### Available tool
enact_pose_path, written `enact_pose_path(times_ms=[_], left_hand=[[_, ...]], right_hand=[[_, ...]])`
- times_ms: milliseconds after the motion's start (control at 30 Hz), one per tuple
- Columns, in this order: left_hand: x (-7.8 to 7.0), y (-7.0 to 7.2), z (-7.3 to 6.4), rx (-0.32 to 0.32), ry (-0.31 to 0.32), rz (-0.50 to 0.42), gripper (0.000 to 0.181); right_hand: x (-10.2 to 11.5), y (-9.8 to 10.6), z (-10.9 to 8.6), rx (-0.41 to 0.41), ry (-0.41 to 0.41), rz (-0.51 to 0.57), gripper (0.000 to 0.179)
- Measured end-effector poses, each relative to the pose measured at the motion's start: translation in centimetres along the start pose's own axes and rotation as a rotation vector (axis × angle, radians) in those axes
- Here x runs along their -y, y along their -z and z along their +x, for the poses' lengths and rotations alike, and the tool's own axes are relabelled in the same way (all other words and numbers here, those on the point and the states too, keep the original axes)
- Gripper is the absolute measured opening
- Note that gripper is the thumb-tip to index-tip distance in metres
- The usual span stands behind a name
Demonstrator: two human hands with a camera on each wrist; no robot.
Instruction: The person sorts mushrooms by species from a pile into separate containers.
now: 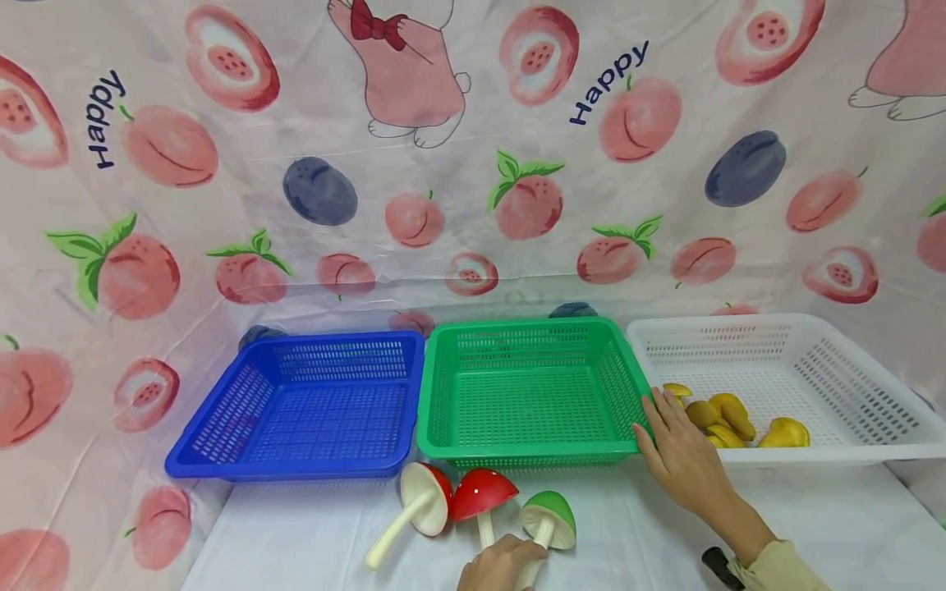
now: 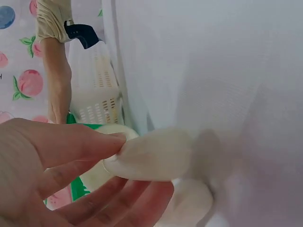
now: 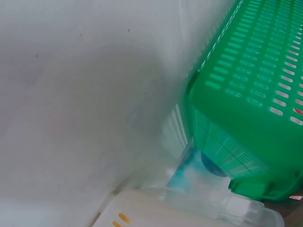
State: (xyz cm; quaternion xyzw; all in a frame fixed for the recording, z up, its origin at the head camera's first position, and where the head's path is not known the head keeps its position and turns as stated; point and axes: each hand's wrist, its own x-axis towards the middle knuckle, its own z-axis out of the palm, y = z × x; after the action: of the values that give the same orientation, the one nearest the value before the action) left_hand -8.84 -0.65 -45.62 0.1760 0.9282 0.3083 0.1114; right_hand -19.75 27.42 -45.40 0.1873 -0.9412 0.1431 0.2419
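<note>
At the bottom middle of the head view my left hand [image 1: 497, 565] pinches the pale stem of a green-capped toy mushroom [image 1: 550, 513]. The left wrist view has this stem [image 2: 154, 153] between thumb and fingers. To its left lie two red-capped mushrooms: one with its cap [image 1: 484, 491] up, the other tipped over, showing a white underside [image 1: 423, 505]. My right hand [image 1: 683, 455] rests with straight fingers over the adjoining rims of the green basket [image 1: 525, 450] and the white basket [image 1: 835, 452]. No part of this hand shows in the right wrist view.
Several yellow pieces [image 1: 732, 414] lie in the left front of the white basket. A blue basket [image 1: 296, 469] stands at the left, beside the green one. Behind the row hangs a fruit-print cloth [image 1: 473, 164]; a white cloth [image 1: 296, 542] covers the table.
</note>
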Motion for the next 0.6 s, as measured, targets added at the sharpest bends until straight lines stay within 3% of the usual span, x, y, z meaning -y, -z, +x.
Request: enact_pose_path(times_ms=[200,300,500,600], left_hand=[[-1.0,0.7,-0.6,-0.045,-0.038,-0.007,0.032],[-1.7,1.5,-1.1,-0.099,-0.095,0.033,0.036],[-2.4,3.1,-1.5,-0.232,-0.255,0.117,0.042],[-2.3,3.7,-1.4,-0.333,-0.379,0.160,0.044]], right_hand=[[0.0,-0.1,0.0,-0.007,0.003,-0.006,0.050],[0.1,-0.1,-0.1,-0.011,0.001,-0.005,0.049],[0.0,-0.2,-0.1,-0.024,-0.001,-0.007,0.049],[0.0,-0.2,-0.1,-0.026,0.002,-0.011,0.049]])
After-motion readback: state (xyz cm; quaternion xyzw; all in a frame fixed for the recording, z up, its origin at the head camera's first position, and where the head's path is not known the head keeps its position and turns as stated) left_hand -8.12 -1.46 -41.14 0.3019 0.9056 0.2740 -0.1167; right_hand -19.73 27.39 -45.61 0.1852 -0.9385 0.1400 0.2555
